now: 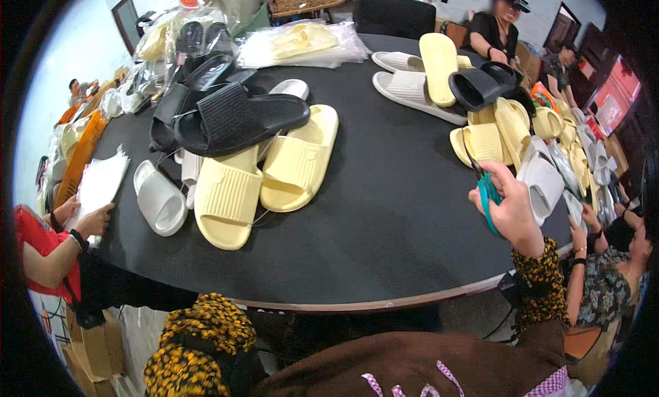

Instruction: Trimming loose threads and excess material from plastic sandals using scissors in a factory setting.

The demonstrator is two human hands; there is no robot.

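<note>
Teal handles mark the scissors (489, 203) at the right of the frame, where the right hand (509, 206) has its fingers curled closed around them. The dark blades point up toward a yellow slipper (483, 143). Only a patterned sleeve (206, 321) shows at lower left; how the left hand's fingers stand, I can't tell. Left of centre, a black slipper (237, 119) tops a pile on the dark table (384, 212).
</note>
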